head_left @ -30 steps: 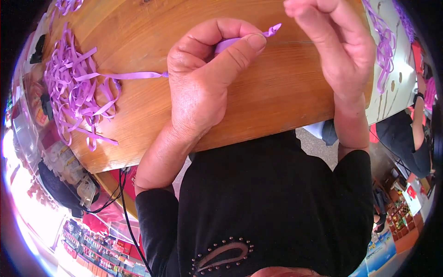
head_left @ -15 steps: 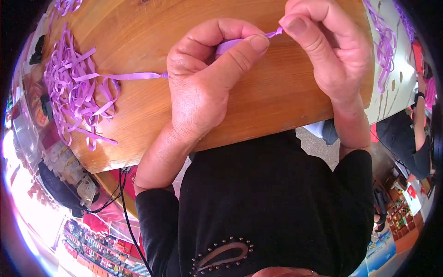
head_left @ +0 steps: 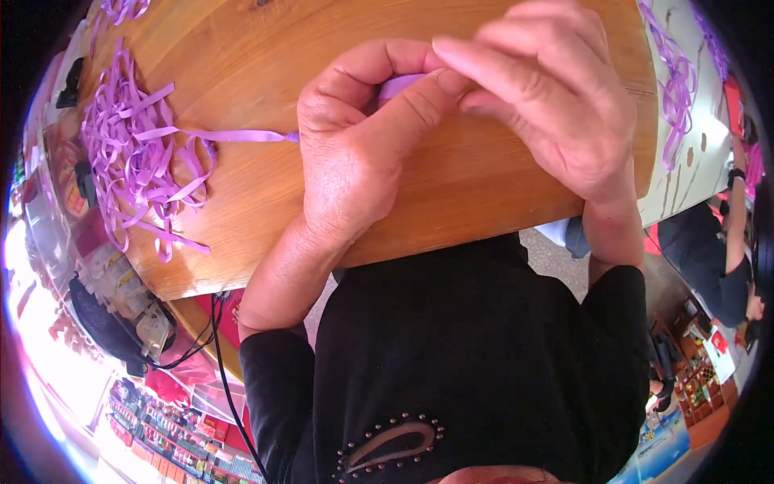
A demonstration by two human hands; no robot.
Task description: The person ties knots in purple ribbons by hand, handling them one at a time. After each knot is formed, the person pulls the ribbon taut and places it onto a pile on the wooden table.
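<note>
In the left grip (head_left: 351, 133), purple ribbon (head_left: 242, 135), pinched; with the right grip (head_left: 556, 105) meeting it, cannot tell whether grasping. Likely light, soft, limp, a bit slippery; best held close to the end. Trailing left over the wooden desk (head_left: 484, 189) to a loose pile (head_left: 137, 153). Rightward, a white desk (head_left: 713, 121) and a person (head_left: 697, 250); near left, stocked shelves (head_left: 165, 431).

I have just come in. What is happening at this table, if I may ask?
A person works over a wooden table with bare hands. The left hand holds purple ribbon, and a strand stretches from it to a tangled heap at the table's left. The right hand is at the left thumb's tip; whether it grips the ribbon is hidden.
</note>
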